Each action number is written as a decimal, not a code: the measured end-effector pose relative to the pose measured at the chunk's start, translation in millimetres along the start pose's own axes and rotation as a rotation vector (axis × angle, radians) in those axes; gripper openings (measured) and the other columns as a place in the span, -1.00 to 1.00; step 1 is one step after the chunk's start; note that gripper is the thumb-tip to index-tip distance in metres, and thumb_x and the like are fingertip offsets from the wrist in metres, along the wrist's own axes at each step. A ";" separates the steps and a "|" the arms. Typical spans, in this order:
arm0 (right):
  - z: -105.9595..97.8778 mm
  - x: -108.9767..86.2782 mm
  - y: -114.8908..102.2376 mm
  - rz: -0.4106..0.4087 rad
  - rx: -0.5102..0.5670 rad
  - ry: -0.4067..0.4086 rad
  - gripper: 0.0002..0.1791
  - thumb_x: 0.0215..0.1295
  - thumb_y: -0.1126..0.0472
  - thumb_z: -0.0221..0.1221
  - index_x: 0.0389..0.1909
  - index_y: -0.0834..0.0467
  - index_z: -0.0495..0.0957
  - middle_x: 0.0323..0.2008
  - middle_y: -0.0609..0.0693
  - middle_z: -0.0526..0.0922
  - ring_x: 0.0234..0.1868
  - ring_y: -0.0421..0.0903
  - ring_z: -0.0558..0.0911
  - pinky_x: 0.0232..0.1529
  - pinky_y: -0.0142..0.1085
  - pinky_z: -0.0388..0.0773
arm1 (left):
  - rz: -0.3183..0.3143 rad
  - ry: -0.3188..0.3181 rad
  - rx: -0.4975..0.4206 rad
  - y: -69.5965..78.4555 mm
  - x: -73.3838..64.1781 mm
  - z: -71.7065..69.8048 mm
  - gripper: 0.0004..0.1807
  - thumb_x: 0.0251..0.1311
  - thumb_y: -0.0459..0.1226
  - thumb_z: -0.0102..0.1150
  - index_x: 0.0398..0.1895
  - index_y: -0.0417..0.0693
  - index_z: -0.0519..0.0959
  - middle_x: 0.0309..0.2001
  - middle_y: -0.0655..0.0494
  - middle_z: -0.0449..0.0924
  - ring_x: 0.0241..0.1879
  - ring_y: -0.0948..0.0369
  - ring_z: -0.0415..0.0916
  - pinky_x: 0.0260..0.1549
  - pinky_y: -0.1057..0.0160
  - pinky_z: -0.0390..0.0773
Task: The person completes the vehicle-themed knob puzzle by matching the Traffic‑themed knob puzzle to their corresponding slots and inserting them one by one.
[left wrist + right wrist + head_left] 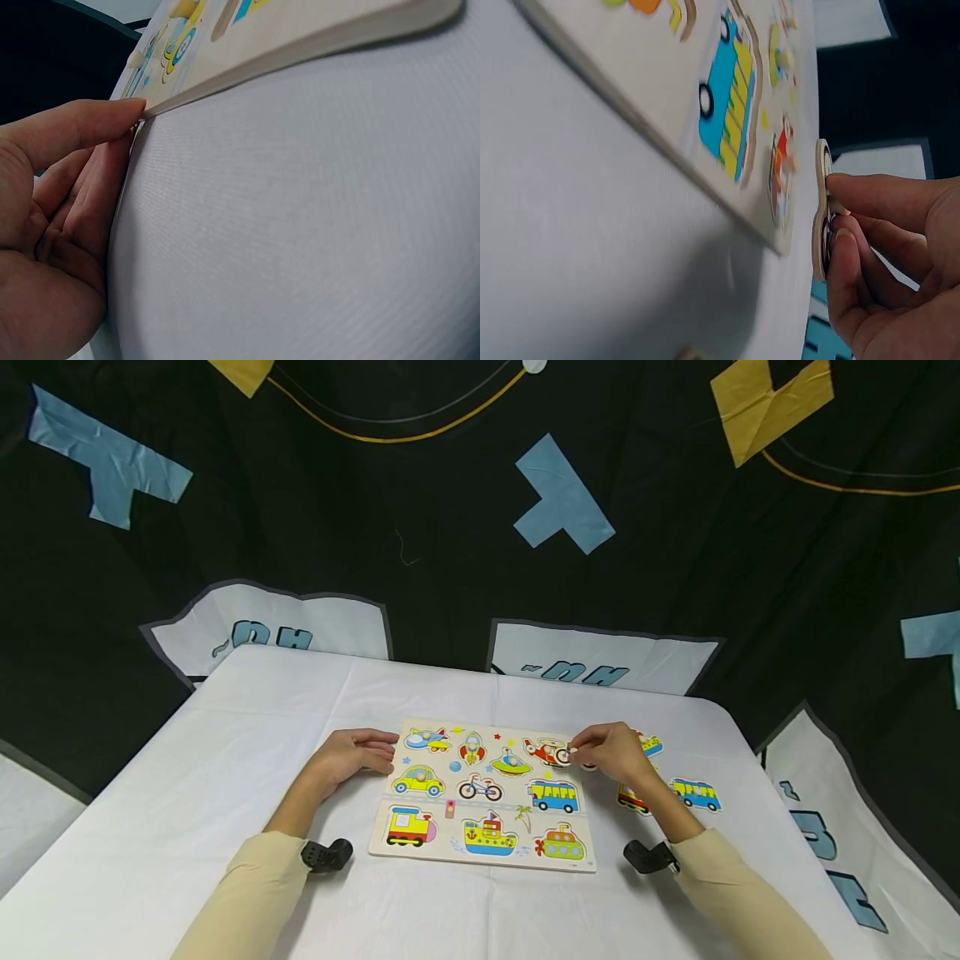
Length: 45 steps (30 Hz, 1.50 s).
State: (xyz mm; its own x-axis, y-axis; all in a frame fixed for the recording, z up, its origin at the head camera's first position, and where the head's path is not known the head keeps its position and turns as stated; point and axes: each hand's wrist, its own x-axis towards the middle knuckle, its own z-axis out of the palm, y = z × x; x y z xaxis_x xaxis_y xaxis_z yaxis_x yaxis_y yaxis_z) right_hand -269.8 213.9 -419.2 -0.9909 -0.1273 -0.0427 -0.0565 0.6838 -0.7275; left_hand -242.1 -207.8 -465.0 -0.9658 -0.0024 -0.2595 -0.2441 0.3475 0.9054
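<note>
On the white table lies a wooden peg puzzle board point(450, 852) with pictures of vehicles. My right hand point(611, 752) pinches a bicycle puzzle piece point(821, 210) by its peg, above the board's far right corner. In the right wrist view the piece is tilted nearly edge-on, with its dark wheels showing. Near it on the board is the red helicopter point(781, 169). The left hand point(352, 760) touches the board's left edge with its fingers extended, seen in the left wrist view at the board's edge point(247, 75).
To the right of the board lie loose pieces: a blue bus point(696, 793), a train point(632, 799) partly behind the right forearm, and a boat point(651, 745). A black patterned cloth point(450, 552) hangs behind the table. Each wrist wears a black camera point(327, 857).
</note>
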 end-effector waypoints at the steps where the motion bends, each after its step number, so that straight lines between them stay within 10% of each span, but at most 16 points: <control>1: 3.0 0.2 -2.1 -0.007 0.004 -0.003 -0.79 0.10 0.25 0.46 -0.24 0.23 0.74 -0.40 0.03 0.75 -0.41 -0.10 0.61 -0.37 -0.29 0.51 | 0.002 -0.001 -0.001 0.0 0.0 0.0 -0.36 -0.01 -0.35 0.48 0.25 -0.13 0.59 -0.02 -0.03 0.76 -0.09 0.22 0.70 0.08 0.15 0.58; 45: 102.1 -6.4 -63.5 -0.242 0.056 -0.244 -0.88 -0.04 0.29 0.50 -0.46 0.13 0.75 -0.58 -0.12 0.68 -0.52 -0.25 0.55 -0.47 -0.41 0.42 | -0.003 -0.009 0.003 0.9 -0.6 -1.2 -0.35 -0.02 -0.34 0.48 0.25 -0.11 0.60 -0.03 -0.01 0.77 -0.10 0.23 0.71 0.02 0.22 0.60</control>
State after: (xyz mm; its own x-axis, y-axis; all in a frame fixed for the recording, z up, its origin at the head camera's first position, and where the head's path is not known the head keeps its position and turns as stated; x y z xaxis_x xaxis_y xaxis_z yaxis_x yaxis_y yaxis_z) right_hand -247.4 97.9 -442.7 -0.8908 -0.4539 -0.0220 -0.2727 0.5728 -0.7730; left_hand -241.8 -208.6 -463.6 -0.9641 0.0048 -0.2655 -0.2471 0.3499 0.9036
